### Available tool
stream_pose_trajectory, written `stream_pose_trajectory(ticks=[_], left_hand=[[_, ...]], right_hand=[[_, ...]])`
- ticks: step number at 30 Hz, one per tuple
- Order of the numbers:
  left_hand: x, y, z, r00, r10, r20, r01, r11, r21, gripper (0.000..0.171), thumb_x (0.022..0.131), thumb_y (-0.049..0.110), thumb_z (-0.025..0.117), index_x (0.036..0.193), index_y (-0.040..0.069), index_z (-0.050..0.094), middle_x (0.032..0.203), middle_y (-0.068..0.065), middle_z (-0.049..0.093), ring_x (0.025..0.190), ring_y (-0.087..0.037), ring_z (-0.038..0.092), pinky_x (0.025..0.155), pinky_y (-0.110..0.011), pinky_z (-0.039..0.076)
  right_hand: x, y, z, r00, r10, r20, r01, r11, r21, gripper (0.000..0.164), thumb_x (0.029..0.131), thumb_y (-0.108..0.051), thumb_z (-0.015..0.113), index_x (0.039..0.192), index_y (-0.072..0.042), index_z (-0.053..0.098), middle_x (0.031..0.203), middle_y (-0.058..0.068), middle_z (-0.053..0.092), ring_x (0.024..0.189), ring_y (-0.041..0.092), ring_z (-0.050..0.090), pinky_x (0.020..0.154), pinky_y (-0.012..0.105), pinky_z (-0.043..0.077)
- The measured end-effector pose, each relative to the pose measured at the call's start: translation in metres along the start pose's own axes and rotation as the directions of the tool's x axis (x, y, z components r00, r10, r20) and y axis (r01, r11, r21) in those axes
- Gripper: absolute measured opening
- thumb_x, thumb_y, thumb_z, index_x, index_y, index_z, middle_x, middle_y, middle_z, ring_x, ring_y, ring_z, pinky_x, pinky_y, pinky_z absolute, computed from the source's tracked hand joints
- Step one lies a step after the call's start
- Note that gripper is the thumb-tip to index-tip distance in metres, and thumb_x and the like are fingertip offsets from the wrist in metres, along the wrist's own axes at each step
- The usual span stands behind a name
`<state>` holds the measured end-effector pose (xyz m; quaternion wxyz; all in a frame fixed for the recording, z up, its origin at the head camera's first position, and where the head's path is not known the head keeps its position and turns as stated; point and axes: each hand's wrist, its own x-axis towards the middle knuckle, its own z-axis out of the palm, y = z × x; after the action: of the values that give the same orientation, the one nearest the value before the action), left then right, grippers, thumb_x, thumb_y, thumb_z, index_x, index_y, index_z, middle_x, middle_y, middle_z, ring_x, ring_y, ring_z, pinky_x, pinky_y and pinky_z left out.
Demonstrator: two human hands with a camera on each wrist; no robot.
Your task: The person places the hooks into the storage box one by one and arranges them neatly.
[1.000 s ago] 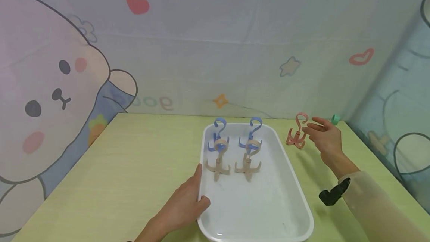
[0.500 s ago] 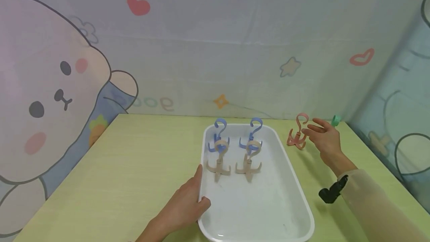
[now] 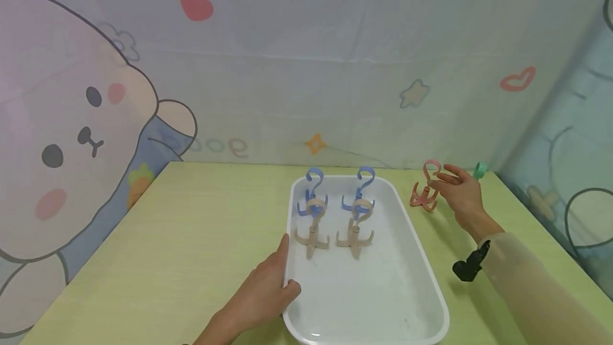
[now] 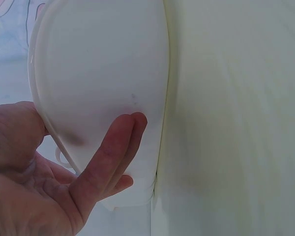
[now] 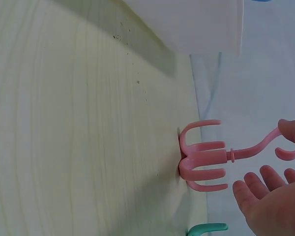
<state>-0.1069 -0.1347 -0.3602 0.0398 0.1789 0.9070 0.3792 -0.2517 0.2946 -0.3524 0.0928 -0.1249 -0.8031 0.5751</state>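
Note:
A pink hanging hook [image 3: 424,196] with several upturned prongs stands upright on the table, right of the white tray [image 3: 369,292]. My right hand [image 3: 458,191] is at its stem, and in the right wrist view the thumb [image 5: 292,130] overlaps the hook's curved neck. The other fingers spread loosely below, apart from the thumb. My left hand [image 3: 261,289] grips the tray's left side, thumb over the rim and fingers [image 4: 108,157] along the outer wall. Inside the tray stand two blue hooks [image 3: 359,194] at the back and two beige hooks [image 3: 355,234] before them.
Behind my right hand, a green hook [image 3: 480,170] is mostly hidden; one of its prongs [image 5: 209,227] shows in the right wrist view. A patterned cloth [image 3: 287,68] hangs along the back edge of the pale yellow table [image 3: 191,228].
My right hand has shifted slightly left, closer to the stem of the pink hook. The left hand and the tray have stayed in place.

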Motion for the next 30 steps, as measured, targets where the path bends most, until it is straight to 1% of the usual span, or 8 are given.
stream_pose_trajectory(ticks=[4, 7, 11, 15, 18, 22, 24, 30], left_hand=[[0.0, 0.0, 0.0, 1.0, 0.004, 0.0, -0.004, 1.0, 0.0, 0.089, 0.088, 0.01, 0.059, 0.165, -0.008, 0.018, 0.16, -0.024, 0.047, 0.132, -0.031, 0.059, 0.106, -0.054, 0.051], [0.001, -0.001, 0.0, 1.0, 0.006, 0.003, -0.006, 1.0, -0.003, 0.089, 0.088, 0.01, 0.059, 0.165, -0.009, 0.018, 0.161, -0.024, 0.047, 0.132, -0.031, 0.059, 0.105, -0.054, 0.052], [0.001, -0.001, 0.0, 1.0, 0.009, 0.004, -0.009, 1.0, -0.005, 0.09, 0.087, 0.01, 0.059, 0.165, -0.009, 0.018, 0.161, -0.024, 0.047, 0.132, -0.03, 0.059, 0.104, -0.054, 0.053], [0.0, 0.0, -0.001, 1.0, 0.013, 0.001, -0.013, 1.0, -0.008, 0.089, 0.087, 0.009, 0.058, 0.165, -0.008, 0.018, 0.161, -0.024, 0.047, 0.133, -0.03, 0.059, 0.105, -0.054, 0.052], [-0.001, 0.001, -0.001, 1.0, 0.012, 0.004, -0.012, 1.0, -0.014, 0.089, 0.087, 0.009, 0.058, 0.165, -0.009, 0.018, 0.161, -0.025, 0.046, 0.134, -0.031, 0.058, 0.106, -0.054, 0.052], [-0.001, 0.001, -0.001, 1.0, 0.007, 0.004, -0.007, 1.0, -0.015, 0.089, 0.087, 0.009, 0.058, 0.165, -0.009, 0.018, 0.16, -0.026, 0.047, 0.134, -0.032, 0.058, 0.106, -0.055, 0.051], [-0.001, 0.001, -0.001, 1.0, 0.007, 0.003, -0.007, 1.0, -0.013, 0.089, 0.087, 0.01, 0.058, 0.164, -0.009, 0.019, 0.16, -0.026, 0.047, 0.133, -0.032, 0.059, 0.106, -0.055, 0.051], [-0.001, 0.001, -0.001, 1.0, 0.014, 0.003, -0.014, 1.0, -0.021, 0.089, 0.087, 0.01, 0.058, 0.164, -0.01, 0.018, 0.16, -0.026, 0.047, 0.133, -0.032, 0.059, 0.106, -0.055, 0.052]], right_hand=[[0.003, 0.0, 0.001, 1.0, -0.009, 0.028, 0.009, 1.0, 0.0, 0.08, 0.103, -0.03, 0.066, 0.169, -0.01, 0.025, 0.163, 0.021, 0.045, 0.149, 0.034, 0.046, 0.121, 0.051, 0.041], [0.005, 0.0, 0.001, 0.999, -0.011, 0.049, 0.011, 1.0, -0.013, 0.082, 0.103, -0.03, 0.066, 0.169, -0.01, 0.023, 0.165, 0.024, 0.041, 0.15, 0.036, 0.044, 0.12, 0.05, 0.042], [0.009, 0.0, 0.001, 0.998, -0.003, 0.061, 0.004, 1.0, -0.021, 0.084, 0.102, -0.031, 0.068, 0.17, -0.012, 0.022, 0.158, 0.016, 0.051, 0.134, 0.02, 0.056, 0.109, 0.035, 0.05], [0.012, -0.001, 0.001, 0.998, 0.001, 0.07, -0.001, 1.0, -0.003, 0.084, 0.101, -0.028, 0.07, 0.17, -0.012, 0.024, 0.129, -0.008, 0.063, 0.111, -0.002, 0.056, 0.095, 0.019, 0.053], [0.013, -0.002, 0.001, 0.997, 0.0, 0.079, 0.0, 1.0, 0.0, 0.084, 0.101, -0.028, 0.07, 0.169, -0.011, 0.024, 0.121, -0.015, 0.062, 0.103, -0.007, 0.055, 0.099, 0.023, 0.053], [0.014, -0.004, 0.001, 0.996, 0.001, 0.086, 0.002, 1.0, -0.028, 0.085, 0.101, -0.033, 0.07, 0.169, -0.01, 0.025, 0.136, -0.001, 0.062, 0.102, -0.007, 0.054, 0.113, 0.042, 0.048], [0.014, -0.005, 0.001, 0.996, 0.0, 0.089, 0.003, 0.999, -0.037, 0.084, 0.101, -0.034, 0.07, 0.169, -0.009, 0.026, 0.136, 0.0, 0.061, 0.1, -0.007, 0.055, 0.115, 0.045, 0.047], [0.017, -0.003, 0.002, 0.994, -0.009, 0.107, 0.012, 1.0, -0.029, 0.079, 0.1, -0.032, 0.071, 0.164, -0.002, 0.034, 0.1, -0.025, 0.059, 0.095, -0.007, 0.056, 0.087, 0.017, 0.054]])
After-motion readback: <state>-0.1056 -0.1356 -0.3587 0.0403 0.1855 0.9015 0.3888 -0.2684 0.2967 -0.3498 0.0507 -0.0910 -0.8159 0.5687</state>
